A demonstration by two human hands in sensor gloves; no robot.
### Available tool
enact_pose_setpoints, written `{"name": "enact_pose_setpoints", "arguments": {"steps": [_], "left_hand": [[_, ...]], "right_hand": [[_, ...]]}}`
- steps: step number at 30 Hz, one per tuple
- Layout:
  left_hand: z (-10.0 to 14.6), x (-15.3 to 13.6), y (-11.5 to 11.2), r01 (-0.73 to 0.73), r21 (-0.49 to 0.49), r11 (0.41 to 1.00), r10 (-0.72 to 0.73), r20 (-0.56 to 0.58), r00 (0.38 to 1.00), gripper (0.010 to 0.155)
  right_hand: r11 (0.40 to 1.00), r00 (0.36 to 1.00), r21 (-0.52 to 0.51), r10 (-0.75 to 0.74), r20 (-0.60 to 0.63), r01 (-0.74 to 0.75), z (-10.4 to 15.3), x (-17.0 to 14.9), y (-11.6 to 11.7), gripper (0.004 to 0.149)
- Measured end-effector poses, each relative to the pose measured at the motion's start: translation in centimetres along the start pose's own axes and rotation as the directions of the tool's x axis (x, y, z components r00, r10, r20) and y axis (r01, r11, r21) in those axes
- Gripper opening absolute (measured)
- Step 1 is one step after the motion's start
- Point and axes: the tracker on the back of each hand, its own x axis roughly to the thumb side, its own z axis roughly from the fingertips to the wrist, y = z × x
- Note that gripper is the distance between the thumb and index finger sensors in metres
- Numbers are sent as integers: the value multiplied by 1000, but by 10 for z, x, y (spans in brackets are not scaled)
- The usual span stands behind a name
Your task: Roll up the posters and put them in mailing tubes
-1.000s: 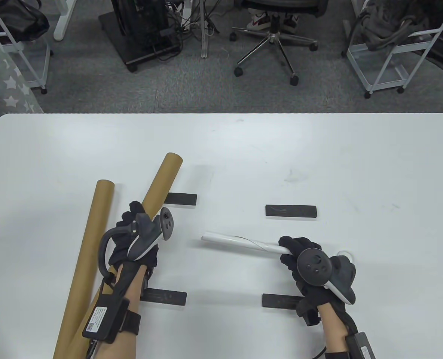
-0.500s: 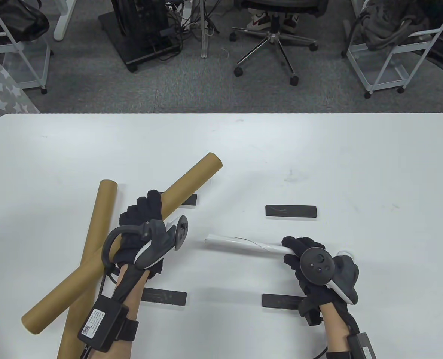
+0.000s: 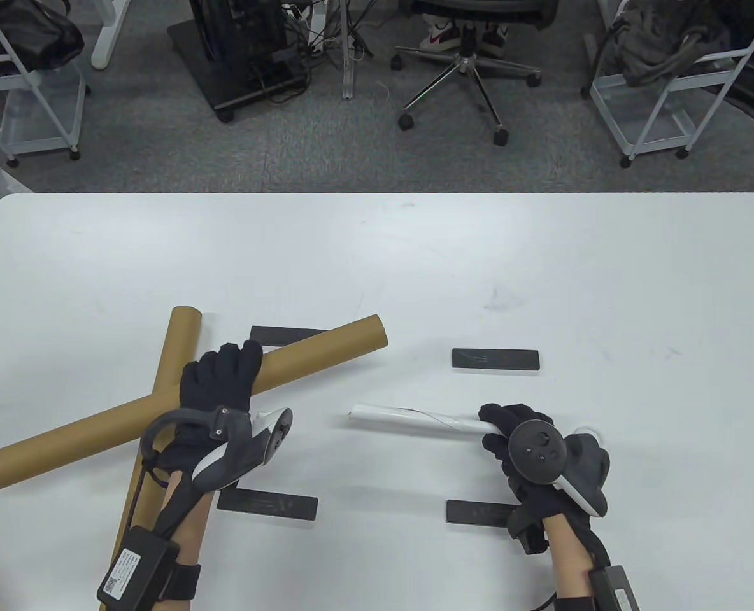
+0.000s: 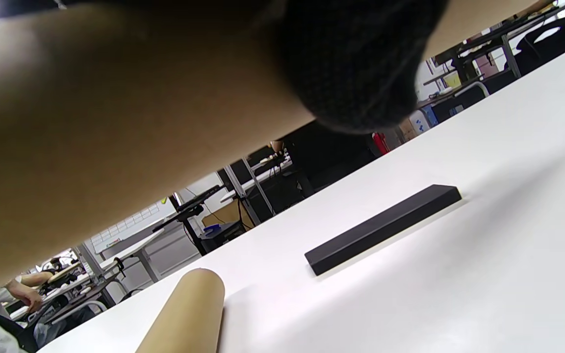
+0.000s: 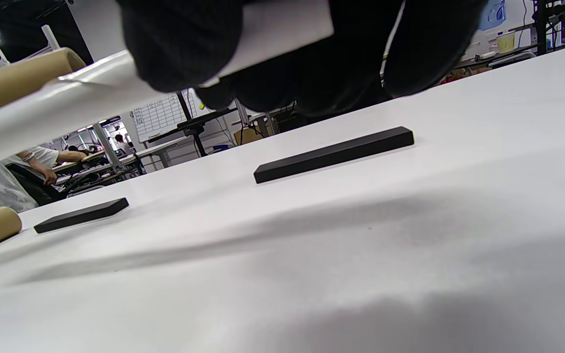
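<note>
Progress, judged from present positions: rolling appears done for one poster, storage not yet begun. Nearest the person, two black bars lie flat on the bench, one beside each forearm. The right hand has its grip closed round one end of the rolled poster, a slim white roll held clear of the surface, its free end pointing toward the left hand. Its outer edge shows a loose seam, so it may unwind if the grip slackens. The left hand has its fingers wrapped over the held mailing tube, which lies across a second mailing tube resting on the bench; the held tube's open mouth faces the poster's free end, with a clear gap between them. Remaining, by my assessment: align roll and mouth, slide the poster in, then deal with the second tube; no other poster is visible. Two further black bars lie beyond the hands, one partly under the held tube; neither blocks the line between roll and mouth. Beyond the bench edge stand an office chair and wire carts on carpet.
</note>
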Motion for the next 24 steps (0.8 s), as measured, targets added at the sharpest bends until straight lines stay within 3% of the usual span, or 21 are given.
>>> {"name": "enact_pose_setpoints", "arguments": {"steps": [14,24], "left_hand": [[13,-18,-13,27,24,999,-27,0,1000,89],[12,-10,-9,29,22,999,-30,38,999,90]], "right_hand": [[1000,999,5,25,-25,-25,1,0,2,50],[999,968,-43,-42,-249,32,8,-56,-18,49]]}}
